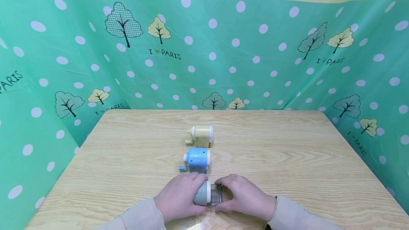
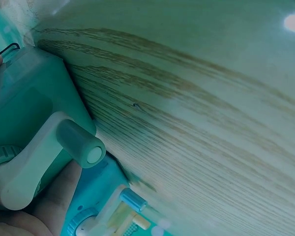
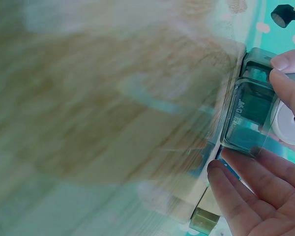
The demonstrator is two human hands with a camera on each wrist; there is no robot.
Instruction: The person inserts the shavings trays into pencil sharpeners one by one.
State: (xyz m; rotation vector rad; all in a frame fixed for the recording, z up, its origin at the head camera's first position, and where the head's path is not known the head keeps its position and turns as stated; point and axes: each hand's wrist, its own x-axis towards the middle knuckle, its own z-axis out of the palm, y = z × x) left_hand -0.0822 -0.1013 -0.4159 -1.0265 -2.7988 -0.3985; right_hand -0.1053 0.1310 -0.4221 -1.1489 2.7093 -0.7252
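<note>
A grey-green crank pencil sharpener (image 1: 200,195) lies near the table's front, its white-ringed end facing right. My left hand (image 1: 180,196) grips its body from the left, thumb in front and fingers over the far side. In the left wrist view its crank handle (image 2: 81,145) points out, with part of the hand behind. From that right end a clear shavings drawer (image 1: 216,195) sticks out. My right hand (image 1: 247,198) pinches this drawer between thumb and fingers, as the right wrist view shows on the drawer's clear wall (image 3: 246,118). Whether the drawer is still partly inside the body cannot be told.
Just beyond the hands stands a blue crank sharpener (image 1: 197,159), with a cream-yellow sharpener (image 1: 202,136) behind it. All sit on a wood-grain table (image 1: 287,152). A green dotted cloth (image 1: 223,45) hangs at the back and sides.
</note>
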